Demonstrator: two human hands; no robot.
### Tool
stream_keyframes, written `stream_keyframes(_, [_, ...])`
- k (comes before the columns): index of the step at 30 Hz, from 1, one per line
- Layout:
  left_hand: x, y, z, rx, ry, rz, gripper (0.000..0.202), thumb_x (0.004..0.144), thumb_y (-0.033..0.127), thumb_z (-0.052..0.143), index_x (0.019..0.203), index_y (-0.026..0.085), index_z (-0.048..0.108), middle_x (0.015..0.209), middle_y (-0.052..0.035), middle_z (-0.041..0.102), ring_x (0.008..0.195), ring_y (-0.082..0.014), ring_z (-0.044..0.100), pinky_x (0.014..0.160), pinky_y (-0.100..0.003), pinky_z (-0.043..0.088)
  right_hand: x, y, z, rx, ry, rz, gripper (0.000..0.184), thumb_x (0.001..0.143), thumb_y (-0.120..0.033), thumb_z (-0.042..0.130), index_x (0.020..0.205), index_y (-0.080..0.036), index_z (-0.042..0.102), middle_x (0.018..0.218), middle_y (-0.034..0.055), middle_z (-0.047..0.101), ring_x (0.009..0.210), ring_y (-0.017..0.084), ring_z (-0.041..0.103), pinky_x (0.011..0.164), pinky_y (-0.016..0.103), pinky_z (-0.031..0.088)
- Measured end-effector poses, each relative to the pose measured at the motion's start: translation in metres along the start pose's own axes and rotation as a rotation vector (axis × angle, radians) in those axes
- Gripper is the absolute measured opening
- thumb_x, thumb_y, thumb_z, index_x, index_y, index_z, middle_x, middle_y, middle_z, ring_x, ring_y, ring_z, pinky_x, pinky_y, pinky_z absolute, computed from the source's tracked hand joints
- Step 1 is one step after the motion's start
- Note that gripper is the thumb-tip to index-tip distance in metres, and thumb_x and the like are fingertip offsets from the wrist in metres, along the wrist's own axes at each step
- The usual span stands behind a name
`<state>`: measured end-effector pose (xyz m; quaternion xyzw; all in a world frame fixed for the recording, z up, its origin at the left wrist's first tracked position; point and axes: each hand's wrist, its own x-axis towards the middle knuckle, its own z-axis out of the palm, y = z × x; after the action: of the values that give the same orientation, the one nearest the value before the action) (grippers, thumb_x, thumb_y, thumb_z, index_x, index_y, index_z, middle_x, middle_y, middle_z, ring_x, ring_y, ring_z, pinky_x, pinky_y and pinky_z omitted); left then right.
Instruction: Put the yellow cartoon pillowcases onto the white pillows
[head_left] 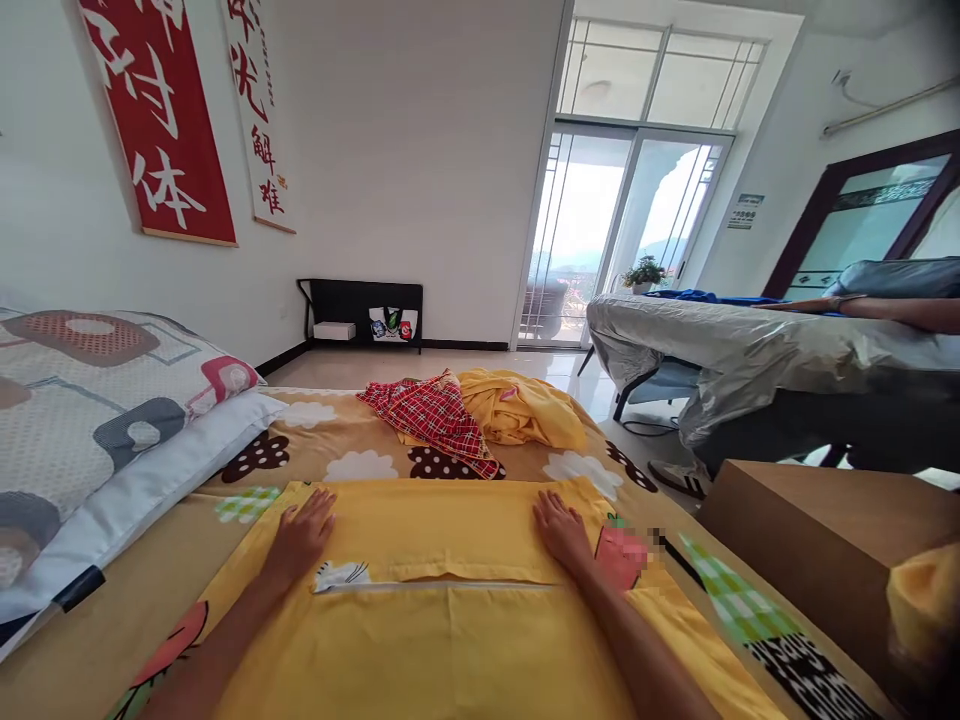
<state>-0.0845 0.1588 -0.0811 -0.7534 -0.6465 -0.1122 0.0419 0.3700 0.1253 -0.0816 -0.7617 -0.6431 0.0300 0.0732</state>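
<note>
A yellow pillowcase with printed strawberries lies spread flat on the bed. A white-edged slit crosses it, with a folded flap that gapes a little in the middle. My left hand rests palm down near its far left corner, fingers stretched. Near the far right corner my right hand lies flat too, beside a red strawberry print. Neither hand grips the cloth. Beyond the far edge sits a crumpled yellow cloth, partly under a red checked cloth.
Pillows lie on the left of the patterned bed sheet. A cardboard box stands at the right edge. Behind it, a person's arm rests on a plastic-covered table. A black shelf is by the wall.
</note>
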Motion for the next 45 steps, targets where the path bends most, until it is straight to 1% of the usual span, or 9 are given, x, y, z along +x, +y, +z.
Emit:
stream_keyframes(5, [-0.028,0.102,-0.004,-0.217,-0.214,0.349,0.053,0.097,0.042,0.024,0.146,0.025,0.038,0.155,-0.0052,0.029,0.143,-0.0209,0.028,0.114,-0.046,0.025,-0.044,-0.089,0.012,0.106,-0.056,-0.377,0.055,0.095,-0.051,0.028,0.145,-0.031,0.040,0.152,0.0026,0.036,0.141,0.022,0.030,0.114,0.035,0.026])
stream_keyframes(8, [-0.040,0.116,-0.003,-0.234,-0.310,0.390,0.055,0.096,0.050,0.027,0.147,0.031,0.034,0.157,-0.0020,0.025,0.145,-0.0202,0.023,0.117,-0.046,0.018,-0.058,-0.090,0.014,0.104,-0.080,-0.411,0.057,0.093,-0.058,0.030,0.145,-0.037,0.038,0.153,-0.0015,0.032,0.142,0.021,0.027,0.115,0.037,0.023])
stream_keyframes(15, [-0.071,-0.048,-0.008,-0.067,-0.210,-0.081,0.059,0.093,0.046,0.031,0.148,0.026,0.034,0.157,-0.0053,0.025,0.145,-0.0249,0.021,0.115,-0.052,0.018,-0.077,0.045,-0.011,-0.027,-0.047,-0.072,0.054,0.096,-0.039,0.029,0.145,-0.018,0.040,0.152,0.0077,0.035,0.143,0.020,0.027,0.115,0.043,0.022])
stream_keyframes(20, [-0.101,-0.108,-0.010,0.015,-0.045,-0.252,0.056,0.092,0.038,0.031,0.143,0.020,0.043,0.152,-0.0131,0.034,0.142,-0.0316,0.028,0.109,-0.064,0.021,-0.106,0.057,-0.022,-0.074,0.037,0.015,0.050,0.094,-0.022,0.028,0.139,-0.010,0.046,0.151,0.0174,0.035,0.143,0.027,0.026,0.115,0.051,0.013])
stream_keyframes(23, [-0.106,-0.072,-0.023,0.029,0.025,-0.175,0.055,0.093,0.037,0.028,0.144,0.021,0.042,0.154,-0.0117,0.031,0.143,-0.0287,0.026,0.109,-0.064,0.020,-0.119,0.017,-0.026,-0.032,0.063,-0.054,0.050,0.090,-0.014,0.028,0.134,-0.006,0.050,0.147,0.0237,0.039,0.138,0.030,0.034,0.111,0.051,0.021])
stream_keyframes(28, [-0.079,0.052,-0.043,-0.230,-0.168,0.333,0.046,0.090,0.037,0.040,0.128,0.020,0.060,0.145,-0.0124,0.047,0.135,-0.0252,0.042,0.108,-0.044,0.033,-0.137,-0.086,-0.019,0.101,-0.028,-0.495,0.023,0.087,-0.029,0.050,0.101,-0.024,0.068,0.116,0.0055,0.065,0.109,0.019,0.058,0.094,0.028,0.040])
stream_keyframes(33, [-0.041,0.144,-0.016,-0.319,-0.237,0.498,0.049,0.097,0.041,0.028,0.137,0.024,0.052,0.146,-0.0036,0.046,0.137,-0.0147,0.039,0.111,-0.031,0.031,-0.143,-0.142,-0.002,0.185,0.006,-0.591,0.022,0.087,-0.024,0.046,0.101,-0.019,0.061,0.110,0.0091,0.063,0.105,0.021,0.056,0.091,0.031,0.041])
stream_keyframes(39, [-0.020,0.154,0.022,-0.316,-0.326,0.530,0.052,0.094,0.049,0.037,0.143,0.032,0.041,0.154,-0.0043,0.032,0.142,-0.0219,0.030,0.114,-0.043,0.024,-0.136,-0.134,0.010,0.233,0.032,-0.485,0.028,0.081,-0.027,0.053,0.107,-0.017,0.058,0.111,0.0107,0.064,0.105,0.026,0.057,0.091,0.036,0.041])
stream_keyframes(45, [-0.014,0.147,0.022,-0.324,-0.304,0.548,0.056,0.089,0.054,0.048,0.140,0.030,0.048,0.151,-0.0059,0.038,0.139,-0.0255,0.035,0.113,-0.042,0.027,-0.128,-0.135,0.016,0.226,-0.048,-0.455,0.028,0.082,-0.027,0.053,0.106,-0.014,0.059,0.099,0.0124,0.070,0.093,0.027,0.064,0.084,0.037,0.044])
